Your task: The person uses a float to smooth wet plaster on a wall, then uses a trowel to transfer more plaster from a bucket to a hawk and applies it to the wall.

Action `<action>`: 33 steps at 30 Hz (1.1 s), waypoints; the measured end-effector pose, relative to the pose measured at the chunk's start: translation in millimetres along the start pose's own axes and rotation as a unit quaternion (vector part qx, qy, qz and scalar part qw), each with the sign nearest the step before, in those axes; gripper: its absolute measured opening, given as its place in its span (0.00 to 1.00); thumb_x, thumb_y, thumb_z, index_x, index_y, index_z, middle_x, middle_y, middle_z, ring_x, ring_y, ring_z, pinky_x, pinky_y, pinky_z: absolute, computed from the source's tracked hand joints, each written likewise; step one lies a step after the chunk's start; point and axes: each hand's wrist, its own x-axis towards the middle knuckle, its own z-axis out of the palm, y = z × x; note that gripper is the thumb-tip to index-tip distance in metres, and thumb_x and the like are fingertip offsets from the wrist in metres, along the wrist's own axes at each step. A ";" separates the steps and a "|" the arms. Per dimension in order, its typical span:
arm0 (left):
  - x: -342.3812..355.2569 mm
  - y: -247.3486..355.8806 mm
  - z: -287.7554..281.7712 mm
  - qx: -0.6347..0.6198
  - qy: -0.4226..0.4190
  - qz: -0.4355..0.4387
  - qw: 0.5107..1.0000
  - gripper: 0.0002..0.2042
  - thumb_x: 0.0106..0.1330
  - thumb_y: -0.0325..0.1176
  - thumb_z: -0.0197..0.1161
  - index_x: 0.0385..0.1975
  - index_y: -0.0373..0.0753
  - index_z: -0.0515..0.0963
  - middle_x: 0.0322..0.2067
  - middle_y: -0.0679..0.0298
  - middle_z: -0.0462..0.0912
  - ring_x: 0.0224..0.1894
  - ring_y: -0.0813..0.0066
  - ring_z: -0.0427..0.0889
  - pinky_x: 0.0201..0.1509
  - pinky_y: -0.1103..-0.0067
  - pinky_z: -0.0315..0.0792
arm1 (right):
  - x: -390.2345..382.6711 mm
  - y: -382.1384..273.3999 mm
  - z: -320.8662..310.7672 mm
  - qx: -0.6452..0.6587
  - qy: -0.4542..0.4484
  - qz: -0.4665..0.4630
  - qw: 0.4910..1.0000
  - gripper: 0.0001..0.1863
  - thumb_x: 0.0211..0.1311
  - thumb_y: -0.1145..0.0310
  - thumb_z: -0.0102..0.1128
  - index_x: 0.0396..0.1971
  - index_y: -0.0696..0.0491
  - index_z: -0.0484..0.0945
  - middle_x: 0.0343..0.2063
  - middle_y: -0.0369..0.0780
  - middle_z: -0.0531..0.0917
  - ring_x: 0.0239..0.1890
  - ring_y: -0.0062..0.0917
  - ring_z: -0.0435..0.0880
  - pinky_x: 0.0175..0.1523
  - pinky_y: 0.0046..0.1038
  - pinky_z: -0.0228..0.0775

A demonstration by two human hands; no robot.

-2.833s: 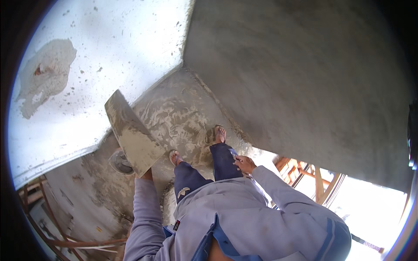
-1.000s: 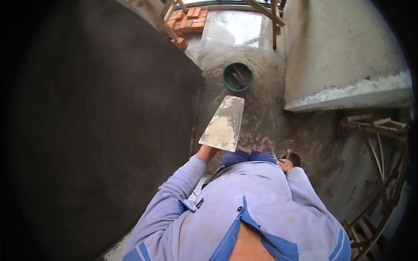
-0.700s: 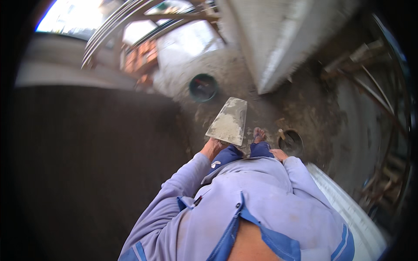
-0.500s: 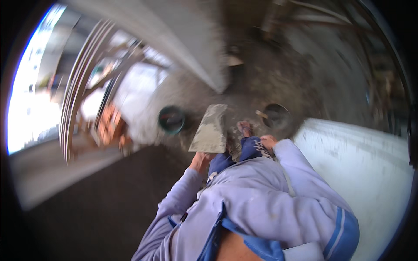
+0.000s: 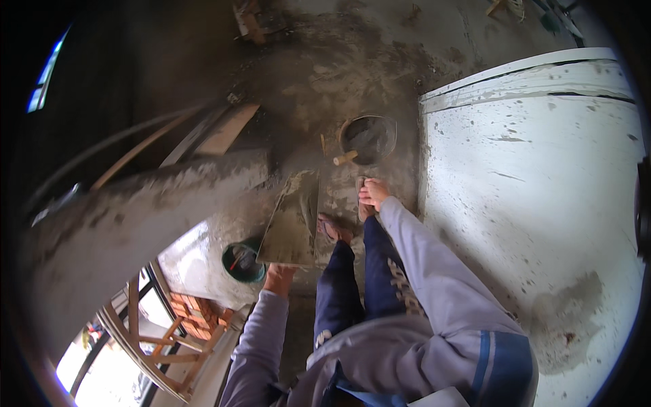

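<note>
1. Left hand (image 5: 279,277) grips the near end of a flat mortar board (image 5: 291,220), grip closed around it; board smeared grey, held level above the floor.
2. Right hand (image 5: 373,195) reaches down, fingers loosely spread, holding nothing.
3. Round pan (image 5: 368,138) of wet mortar sits on the floor just beyond the right hand, wooden handle sticking out.
4. Green bucket (image 5: 243,262) stands just left of the board.
5. White wall (image 5: 542,203) rises at right.

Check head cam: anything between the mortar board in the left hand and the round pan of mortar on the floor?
Only a short wooden handle at the pan rim, then bare mortar-stained floor up to the board in the left hand.
</note>
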 end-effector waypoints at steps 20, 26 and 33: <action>131.9 64.7 -38.9 -0.021 0.174 0.013 0.984 0.18 0.70 0.38 0.56 0.55 0.37 0.74 0.52 0.55 0.79 0.52 0.58 0.78 0.52 0.62 0.78 | 101.2 20.2 -4.7 0.175 0.108 0.109 0.973 0.25 0.60 0.62 0.63 0.54 0.52 0.66 0.46 0.41 0.76 0.34 0.35 0.79 0.39 0.41 0.75; 232.6 -63.3 30.1 0.200 0.182 0.004 0.963 0.12 0.73 0.36 0.52 0.48 0.35 0.75 0.44 0.56 0.82 0.44 0.58 0.82 0.48 0.62 0.81 | -27.9 -6.7 -60.7 -0.308 0.133 0.014 0.942 0.26 0.56 0.66 0.65 0.52 0.54 0.64 0.40 0.46 0.82 0.40 0.44 0.84 0.46 0.44 0.72; 315.9 -87.6 7.0 0.195 0.159 -0.065 0.966 0.15 0.76 0.39 0.48 0.49 0.37 0.76 0.46 0.58 0.83 0.47 0.59 0.83 0.51 0.60 0.81 | -63.3 -17.2 -71.6 -0.546 0.153 -0.216 0.795 0.26 0.53 0.74 0.64 0.54 0.52 0.67 0.44 0.49 0.81 0.45 0.50 0.81 0.47 0.46 0.73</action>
